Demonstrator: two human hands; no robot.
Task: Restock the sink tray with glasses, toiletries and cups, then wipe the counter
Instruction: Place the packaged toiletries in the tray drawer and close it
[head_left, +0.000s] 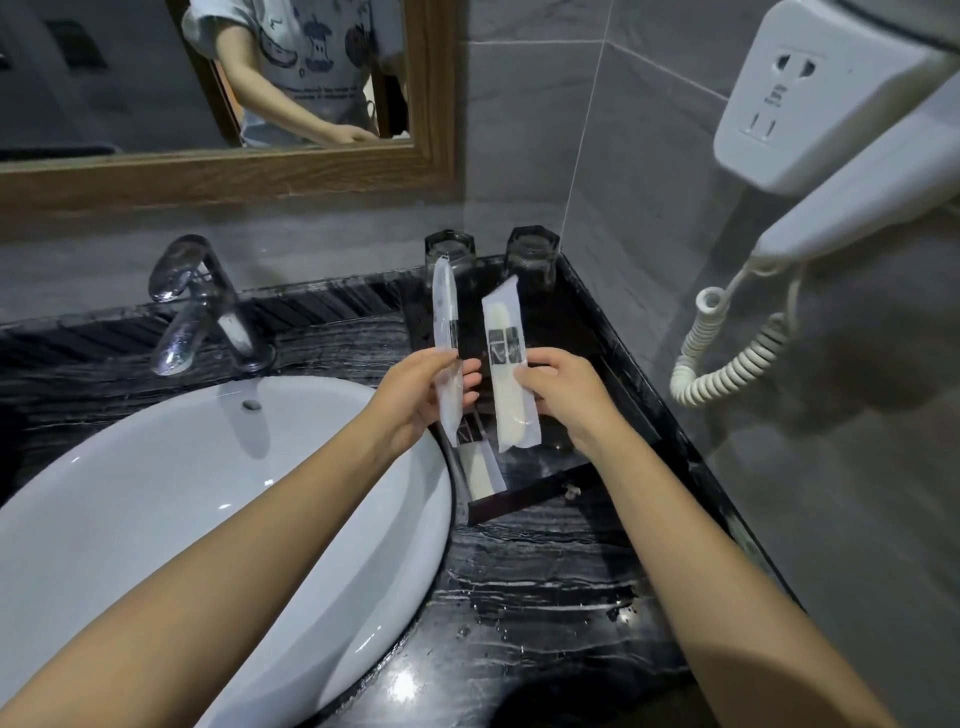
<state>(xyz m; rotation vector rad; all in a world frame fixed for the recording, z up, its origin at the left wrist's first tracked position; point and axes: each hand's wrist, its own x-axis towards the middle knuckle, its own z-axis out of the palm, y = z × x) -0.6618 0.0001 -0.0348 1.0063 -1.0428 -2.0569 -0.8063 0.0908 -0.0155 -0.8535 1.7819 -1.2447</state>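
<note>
Head view: your black marble table (530, 587) fills the near right, wet-streaked, with the white oval basin (156, 493) to its left and the chrome tap (197, 306) behind that. On the far right of the table sits the black rectangular tray (587, 322), tight in the wall corner. Two clear faceted glasses (450, 248) stand upside down at its far edge, side by side.

Your left hand (415, 400) has its grip clamped on a long clear plastic sachet (448, 332), held upright above the tray. Your right hand (563, 389) has its grip closed on a wider white wrapped toiletry packet (511, 374), just beside the first. A further pale sachet (480, 467) lies flat at the tray's near left.

Likely trouble from here: both wrappers look slick and the table is wet, so a loose pinch could drop one into the basin. Reaching far could knock the glasses over.

You cannot read the printed labels, and your hands cover the tray's middle. No cups or cloth are in view.
</note>
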